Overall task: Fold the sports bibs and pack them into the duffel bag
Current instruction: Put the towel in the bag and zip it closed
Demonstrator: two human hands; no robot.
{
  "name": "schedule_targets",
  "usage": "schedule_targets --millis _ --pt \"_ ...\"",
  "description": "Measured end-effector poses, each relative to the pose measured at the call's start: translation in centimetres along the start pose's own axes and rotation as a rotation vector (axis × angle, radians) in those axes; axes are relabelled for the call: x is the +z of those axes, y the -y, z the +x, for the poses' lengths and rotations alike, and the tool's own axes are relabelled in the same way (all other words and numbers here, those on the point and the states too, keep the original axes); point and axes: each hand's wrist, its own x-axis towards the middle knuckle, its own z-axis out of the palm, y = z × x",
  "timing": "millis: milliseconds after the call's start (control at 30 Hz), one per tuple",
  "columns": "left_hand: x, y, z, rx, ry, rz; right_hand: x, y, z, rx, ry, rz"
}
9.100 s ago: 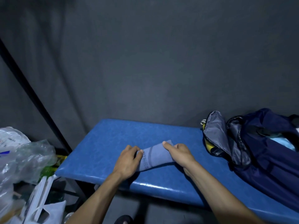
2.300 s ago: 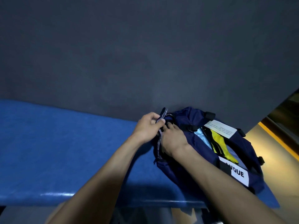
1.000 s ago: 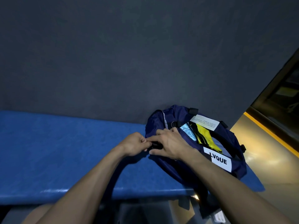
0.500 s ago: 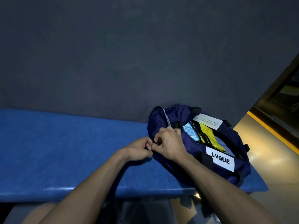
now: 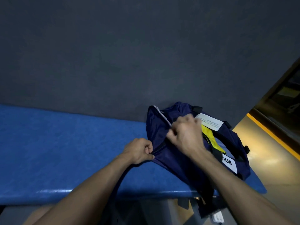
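While the left hand (image 5: 139,151) pinches the duffel bag (image 5: 164,158), the right hand (image 5: 185,135) grips its zipper.

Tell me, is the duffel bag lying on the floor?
No, the duffel bag rests on the blue bench, where the left hand pinches its end.

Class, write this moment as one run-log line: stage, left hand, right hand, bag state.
stage: closing bag | left hand: pinches end of duffel bag | right hand: fist at zip, blurred | yellow bib visible inside, bag partly open
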Motion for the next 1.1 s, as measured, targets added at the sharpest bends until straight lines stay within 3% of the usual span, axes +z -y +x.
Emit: schedule_targets --millis 67,133,267,367,433,533,700,800,867,933,1100 --pt "-0.7 -0.2 0.2 0.016 0.044 0.056 -1.8 -2.3 1.7 0.015 0.037 0.168" --pt "-1.4 -1.3 0.6 0.059 -0.013 0.089 -3.2 -3.8 3.1 -0.066 0.197 0.309" --pt "-1.6 -4.2 1.8 0.141 -0.349 -0.167 -4.2 -4.5 5.3 -0.213 0.333 0.322" --pt "-0.2 -5.9 3.4 0.18 -0.419 -0.231 -4.1 -4.3 6.8 -0.253 0.402 0.217" --pt "0.1 -6.1 4.4 0.197 -0.392 -0.337 -3.9 -4.5 7.9 -0.247 0.426 0.16" --pt "-0.2 -5.2 5.4 0.244 -0.202 -0.537 -2.9 -4.9 10.1 -0.192 0.409 0.126" --pt "-1.1 -3.7 5.3 0.406 -0.011 -0.468 2.1 -3.3 14.9 -0.107 0.3 -0.003" --pt "-2.0 -2.9 6.0 0.301 -0.076 -0.662 4.4 -2.2 16.1 -0.044 0.312 0.099" --pt "-2.9 -1.9 7.6 0.13 -0.32 -0.761 4.5 -2.3 16.4 0.002 0.328 0.23" --pt "-4.2 -1.2 9.7 0.001 -0.475 -0.683 4.1 -2.9 16.4 0.037 0.349 0.359" --pt "-5.4 -1.9 13.9 -0.005 -0.454 -0.505 3.9 -3.5 15.3 0.088 0.343 0.532"
